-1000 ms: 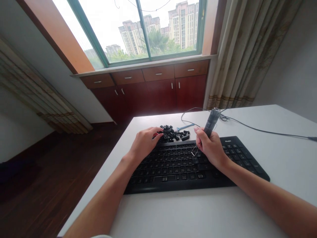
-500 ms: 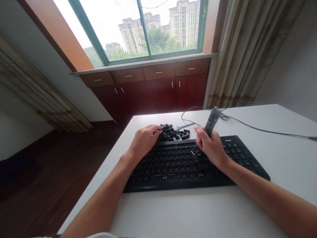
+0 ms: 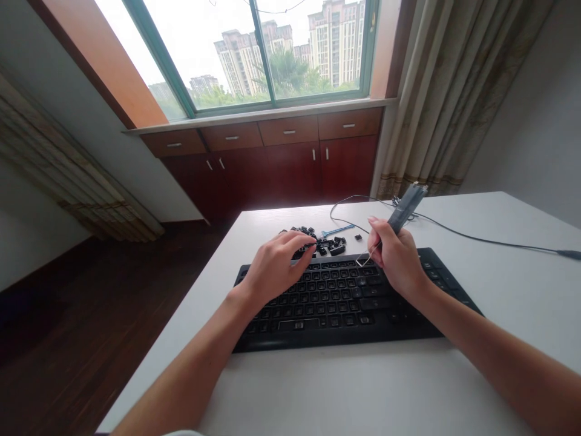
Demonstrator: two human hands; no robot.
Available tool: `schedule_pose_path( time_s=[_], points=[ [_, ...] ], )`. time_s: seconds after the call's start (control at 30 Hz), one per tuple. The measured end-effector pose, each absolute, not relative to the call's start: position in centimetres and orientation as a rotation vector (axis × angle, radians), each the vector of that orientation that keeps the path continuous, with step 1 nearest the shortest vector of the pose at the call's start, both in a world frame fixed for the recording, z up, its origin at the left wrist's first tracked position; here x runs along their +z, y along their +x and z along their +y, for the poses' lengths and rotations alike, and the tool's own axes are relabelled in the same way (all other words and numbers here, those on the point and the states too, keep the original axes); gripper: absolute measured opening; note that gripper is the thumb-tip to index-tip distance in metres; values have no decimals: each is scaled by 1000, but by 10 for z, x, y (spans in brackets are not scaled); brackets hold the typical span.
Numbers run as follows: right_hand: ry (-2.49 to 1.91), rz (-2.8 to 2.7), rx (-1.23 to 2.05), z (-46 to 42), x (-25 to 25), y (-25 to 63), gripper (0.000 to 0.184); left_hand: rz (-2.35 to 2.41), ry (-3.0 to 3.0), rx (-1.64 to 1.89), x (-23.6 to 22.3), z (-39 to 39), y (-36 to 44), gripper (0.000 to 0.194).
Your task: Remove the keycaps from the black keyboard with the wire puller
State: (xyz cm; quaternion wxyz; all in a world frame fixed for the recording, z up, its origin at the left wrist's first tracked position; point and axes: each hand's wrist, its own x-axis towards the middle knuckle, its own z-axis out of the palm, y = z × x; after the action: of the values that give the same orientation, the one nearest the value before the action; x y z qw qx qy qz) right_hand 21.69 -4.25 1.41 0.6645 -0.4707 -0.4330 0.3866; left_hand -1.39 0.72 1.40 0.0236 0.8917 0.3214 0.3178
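Across the lower middle of the frame my black keyboard [image 3: 318, 342] lies flat on the white table [image 3: 318, 387], many of its key places showing as open sockets. To work neatly, I think I should pick at the loose keys one at a time, pinching each by its sides, with light fingertips so the rest don't scatter. My right fist would do well to stay steady, so that the wire doesn't catch on a socket rim. My right hand [image 3: 397, 260], right of centre, is closed around a grey tool [image 3: 407, 206]; its body pokes up and to the right out of my fist, and a thin wire loop [image 3: 361, 264] hangs below, by the keyboard's far edge, though I can't tell whether it touches. My left hand [image 3: 276, 266], near the centre, has thumb and fingers brought close together at the loose black keys [image 3: 336, 249]; whether a key is pinched there I can't tell. That pile sits just beyond the keyboard's far edge, partly hidden by my left fingers and spreading to their right. One single key [image 3: 358, 237] lies apart, between the pile and my right hand, with a blue tool [image 3: 338, 231] just behind the pile.
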Motion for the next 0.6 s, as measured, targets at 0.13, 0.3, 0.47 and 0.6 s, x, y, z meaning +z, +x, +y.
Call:
schedule_pose_path(
  time_s=[0.13, 0.3, 0.47, 0.6],
  points=[
    [-1096, -1004, 833, -38, 23, 229, 47, 777, 2819, 869, 13, -11, 1, 23],
    [-1139, -1115, 784, -33, 41, 246, 47, 605, 2866, 770, 11, -23, 12, 26],
    [-1231, -1304, 718, -35, 44, 257, 56, 572, 2889, 705, 8, -28, 15, 27],
    [-1256, -1223, 791, -41, 29, 261, 56, 511, 2900, 684, 6, -36, 22, 30]
  ],
)
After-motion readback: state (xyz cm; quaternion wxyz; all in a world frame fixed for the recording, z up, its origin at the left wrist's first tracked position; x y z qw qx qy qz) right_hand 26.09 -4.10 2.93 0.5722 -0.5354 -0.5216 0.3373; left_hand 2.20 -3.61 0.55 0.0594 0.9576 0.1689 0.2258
